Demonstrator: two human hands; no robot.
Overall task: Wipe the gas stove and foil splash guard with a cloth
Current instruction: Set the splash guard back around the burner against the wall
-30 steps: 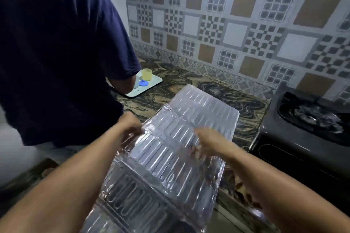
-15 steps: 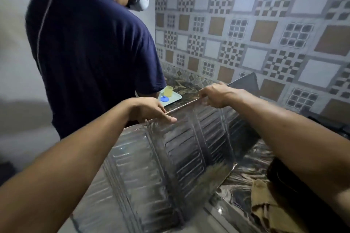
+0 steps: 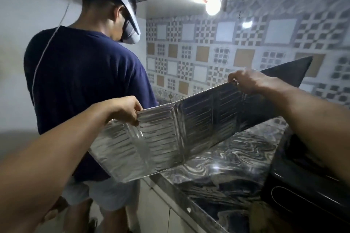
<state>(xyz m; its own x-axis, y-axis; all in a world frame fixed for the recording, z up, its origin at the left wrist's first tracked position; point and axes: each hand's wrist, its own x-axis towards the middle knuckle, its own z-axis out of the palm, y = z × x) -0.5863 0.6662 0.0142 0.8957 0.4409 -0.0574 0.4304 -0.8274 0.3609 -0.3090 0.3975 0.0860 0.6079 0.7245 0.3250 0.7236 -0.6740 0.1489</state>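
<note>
The foil splash guard [image 3: 170, 134] is a ribbed, shiny folding panel, held upright and unfolded above the marble counter [image 3: 227, 162]. My left hand [image 3: 125, 108] pinches its top edge near the left end. My right hand [image 3: 246, 81] grips the top edge further right, where a darker panel section stretches toward the wall. The black gas stove [image 3: 306, 191] sits at the lower right, partly hidden by my right forearm. A brownish cloth [image 3: 265, 215] lies at the counter's front beside the stove.
Another person in a dark blue shirt [image 3: 81, 85] stands close on the left, wearing a headset, right behind the guard's left end. A patterned tiled wall [image 3: 227, 53] backs the counter. A bright bulb [image 3: 213, 6] hangs above.
The guard has been raised from lying flat to upright and spread wider. Both hands moved up and apart along its top edge, and my view tilted upward.
</note>
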